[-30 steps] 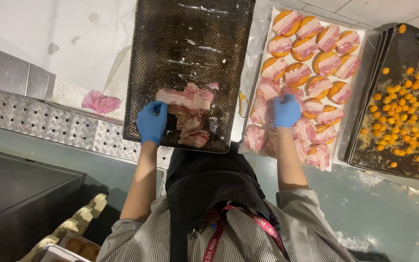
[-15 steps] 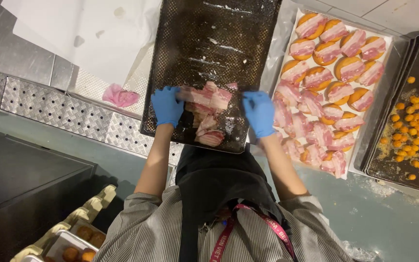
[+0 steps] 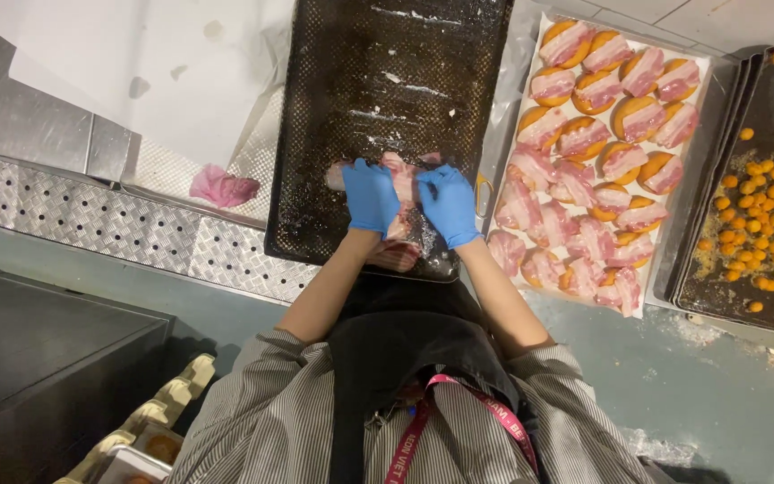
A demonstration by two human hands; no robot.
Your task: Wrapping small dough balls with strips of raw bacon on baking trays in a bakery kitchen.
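The largest thing under the person's hands is the dark perforated tray, greasy and flecked with white scraps, lying across the steel counter with its near edge reaching the counter's lip; a heavy push there could probably tip or slide it toward the person. To its right lies a white sheet packed with bacon-wrapped orange rounds at the far end and looser pink bacon pieces nearer, and beyond that a dark pan scattered with small orange balls, which look apt to roll if that pan is knocked. On the left, sheets of white paper overlap the counter, with a crumpled pink scrap beside the tray. On the near end of the tray sits a small heap of raw bacon strips, and both gloved hands are on it: the left hand is curled over the left side of the heap, fingers bent down on the meat, and the right hand is closed over the right side in the same way. Whether either hand actually pinches a strip cannot be told. The meat looks slick, so a strip could slip from the gloves, stretch or tear as it is pulled, and one piece already lies at the tray's very edge, where it might drop off.
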